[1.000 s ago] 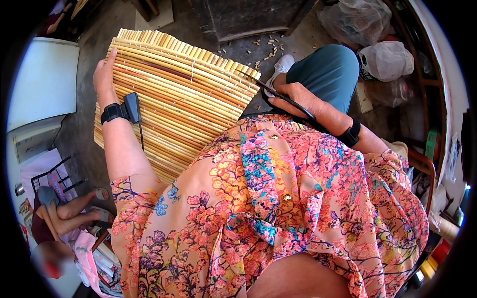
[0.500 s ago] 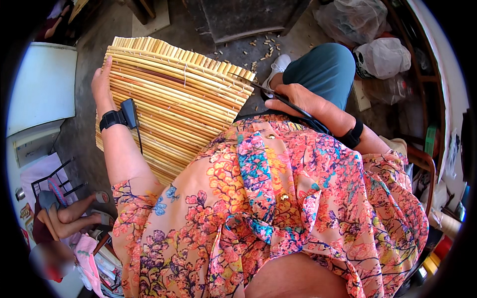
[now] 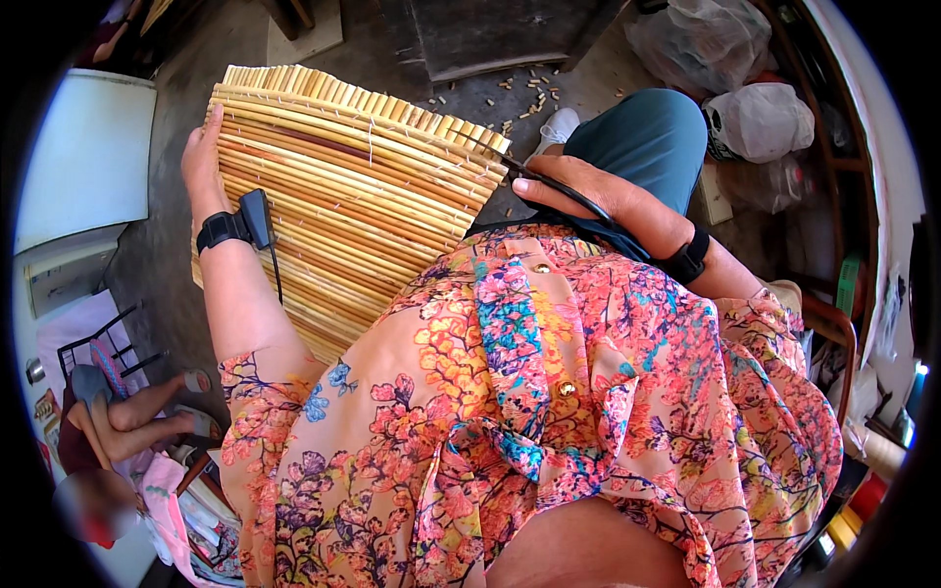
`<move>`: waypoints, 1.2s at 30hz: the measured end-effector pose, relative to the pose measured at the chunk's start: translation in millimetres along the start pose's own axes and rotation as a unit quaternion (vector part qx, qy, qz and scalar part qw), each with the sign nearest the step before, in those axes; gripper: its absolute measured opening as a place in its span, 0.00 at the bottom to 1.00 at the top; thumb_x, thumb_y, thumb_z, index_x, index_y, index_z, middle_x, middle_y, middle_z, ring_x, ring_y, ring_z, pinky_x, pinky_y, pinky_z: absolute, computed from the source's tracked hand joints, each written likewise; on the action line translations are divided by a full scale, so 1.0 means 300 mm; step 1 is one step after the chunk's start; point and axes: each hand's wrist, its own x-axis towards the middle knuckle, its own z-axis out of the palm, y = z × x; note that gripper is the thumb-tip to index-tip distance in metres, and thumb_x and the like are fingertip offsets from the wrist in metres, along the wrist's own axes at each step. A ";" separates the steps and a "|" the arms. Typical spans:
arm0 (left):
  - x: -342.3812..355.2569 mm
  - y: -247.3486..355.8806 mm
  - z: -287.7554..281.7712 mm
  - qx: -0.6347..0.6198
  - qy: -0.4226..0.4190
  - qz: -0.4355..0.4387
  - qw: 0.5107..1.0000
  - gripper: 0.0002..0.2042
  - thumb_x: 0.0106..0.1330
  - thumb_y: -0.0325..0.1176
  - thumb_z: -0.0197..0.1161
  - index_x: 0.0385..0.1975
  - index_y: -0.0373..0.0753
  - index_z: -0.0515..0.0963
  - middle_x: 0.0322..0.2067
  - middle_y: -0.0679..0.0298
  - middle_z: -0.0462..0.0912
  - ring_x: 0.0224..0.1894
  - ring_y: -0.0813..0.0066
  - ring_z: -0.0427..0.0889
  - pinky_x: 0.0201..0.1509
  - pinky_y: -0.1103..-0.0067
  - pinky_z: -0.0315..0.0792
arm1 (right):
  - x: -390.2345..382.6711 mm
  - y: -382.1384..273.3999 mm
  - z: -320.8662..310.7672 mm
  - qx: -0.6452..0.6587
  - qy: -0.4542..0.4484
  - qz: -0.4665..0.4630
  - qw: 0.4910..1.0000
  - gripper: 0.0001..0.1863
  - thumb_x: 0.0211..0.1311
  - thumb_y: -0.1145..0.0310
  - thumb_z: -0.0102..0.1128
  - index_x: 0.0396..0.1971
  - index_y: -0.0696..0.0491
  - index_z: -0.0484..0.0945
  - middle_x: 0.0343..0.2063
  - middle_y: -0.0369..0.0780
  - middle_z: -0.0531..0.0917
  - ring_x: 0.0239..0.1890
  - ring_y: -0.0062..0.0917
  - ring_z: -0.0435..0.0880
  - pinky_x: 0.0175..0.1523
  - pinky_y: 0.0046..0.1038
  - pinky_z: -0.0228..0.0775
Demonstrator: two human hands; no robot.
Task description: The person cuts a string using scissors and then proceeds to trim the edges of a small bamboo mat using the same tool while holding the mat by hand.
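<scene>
A mat of thin straw-coloured stalks (image 3: 333, 206), tied in rows with pale string, spreads across my lap and to the left. My left hand (image 3: 203, 162) grips its left edge, the thumb on top and the fingers hidden underneath. In my right hand (image 3: 578, 181) is a pair of dark-handled scissors (image 3: 524, 169). Their blades reach the mat's far right corner, and a thin dark blade lies over the stalk ends there. I cannot tell how far apart the blades are. Along the far edge, the short stalk ends form an uneven row.
Cut stalk pieces (image 3: 534, 103) litter the floor beyond the mat, near a dark wooden piece of furniture (image 3: 500, 44). Plastic bags (image 3: 760, 118) stand at the far right beside a shelf. A white cabinet (image 3: 83, 157) is at the left; another person (image 3: 127, 421) sits at the lower left.
My right hand has brought the scissors slightly forward, so a blade now shows over the mat's corner. My left hand keeps its hold on the edge. The whole view has shifted a little.
</scene>
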 end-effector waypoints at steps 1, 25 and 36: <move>0.009 -0.007 -0.019 0.001 0.005 -0.001 1.000 0.22 0.55 0.49 0.65 0.32 0.32 0.74 0.30 0.60 0.78 0.30 0.76 0.77 0.35 0.80 0.71 | 0.007 -0.005 0.001 0.000 -0.004 -0.004 1.000 0.38 0.60 0.38 0.38 0.32 0.66 0.74 0.29 0.57 0.77 0.38 0.47 0.77 0.43 0.38 0.67; 0.035 0.001 -0.013 0.021 -0.007 0.012 1.000 0.23 0.53 0.50 0.65 0.33 0.33 0.74 0.30 0.60 0.79 0.30 0.76 0.77 0.35 0.80 0.71 | -0.001 0.033 0.049 -0.039 0.013 0.002 0.999 0.36 0.56 0.37 0.46 0.33 0.63 0.73 0.27 0.56 0.77 0.35 0.48 0.78 0.40 0.39 0.68; 0.034 0.010 -0.022 0.035 -0.007 0.032 0.999 0.22 0.52 0.51 0.66 0.29 0.34 0.75 0.28 0.62 0.78 0.29 0.79 0.76 0.34 0.81 0.70 | 0.014 0.047 0.045 -0.002 0.006 -0.041 0.999 0.37 0.59 0.37 0.40 0.34 0.64 0.72 0.29 0.56 0.76 0.38 0.47 0.76 0.41 0.39 0.65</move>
